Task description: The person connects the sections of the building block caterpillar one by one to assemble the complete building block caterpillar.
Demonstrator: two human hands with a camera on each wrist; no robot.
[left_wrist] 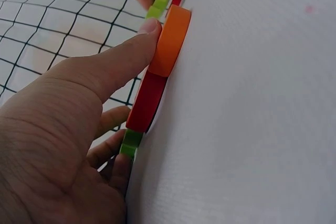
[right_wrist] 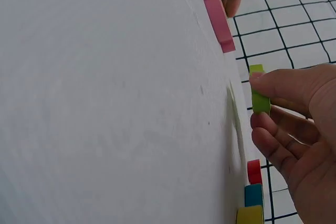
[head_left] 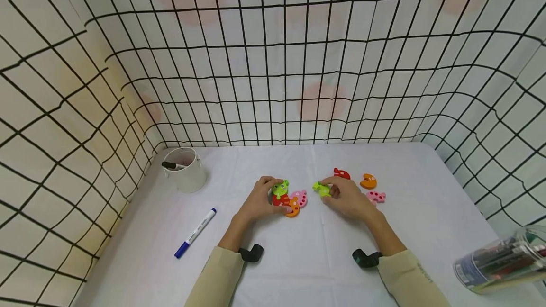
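Observation:
My left hand [head_left: 258, 201] holds a small cluster of flat, brightly coloured puzzle pieces on the white table, spanning it between thumb and fingers. In that cluster are a green frog-faced piece [head_left: 280, 188], a red piece [left_wrist: 147, 100], an orange piece [left_wrist: 173, 40] and a spotted pink piece [head_left: 300, 197]. The thumb lies at the orange piece's edge and the other fingers reach the green one. To the right, my right hand [head_left: 350, 199] pinches a loose light-green piece [right_wrist: 261, 98] between thumb and fingers, apart from the cluster and just above the table.
Near the right hand lie a red piece [head_left: 341, 173], an orange piece marked 10 [head_left: 368, 181] and a spotted pink piece [head_left: 376, 196]. A white bucket [head_left: 190, 176] holding a marker stands back left, with a blue-capped marker [head_left: 195, 233] before it. A jar of pens [head_left: 499, 262] is at right. Black grid surrounds the table.

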